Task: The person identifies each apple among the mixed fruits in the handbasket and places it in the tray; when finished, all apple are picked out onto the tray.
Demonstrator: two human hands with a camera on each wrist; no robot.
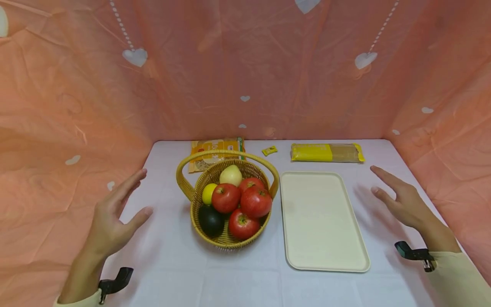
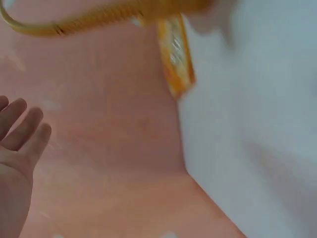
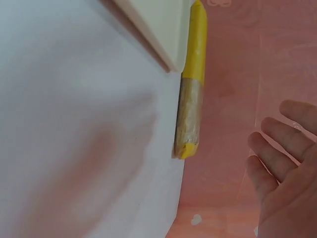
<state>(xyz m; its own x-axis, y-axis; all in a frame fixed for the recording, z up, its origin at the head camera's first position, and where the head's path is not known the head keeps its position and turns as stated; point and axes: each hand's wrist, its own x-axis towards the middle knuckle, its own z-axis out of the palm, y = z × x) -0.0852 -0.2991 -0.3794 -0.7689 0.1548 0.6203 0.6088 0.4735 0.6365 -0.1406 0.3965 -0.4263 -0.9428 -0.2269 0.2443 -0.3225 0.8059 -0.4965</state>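
A wicker basket (image 1: 225,244) with a tall arched handle stands left of the middle of the table. In it lie several red fruits (image 1: 256,201), a pale onion-like bulb (image 1: 231,175), a yellow round fruit (image 1: 208,194) and a dark, glossy oval one (image 1: 211,221). Left of the basket my left hand (image 1: 113,221) hovers with straight fingers and thumb apart, holding nothing. A cream rectangular tray (image 1: 324,221) lies right of the basket. Beyond the tray's right side my right hand (image 1: 404,202) is held up, fingers extended, touching nothing.
Behind the basket lies an orange food packet (image 1: 197,147), partly hidden by it. A small yellow sachet (image 1: 270,150) and a long yellow-and-brown packet (image 1: 327,152) rest along the back edge. A pink curtain (image 1: 245,68) with white hearts encloses the white table (image 1: 172,273).
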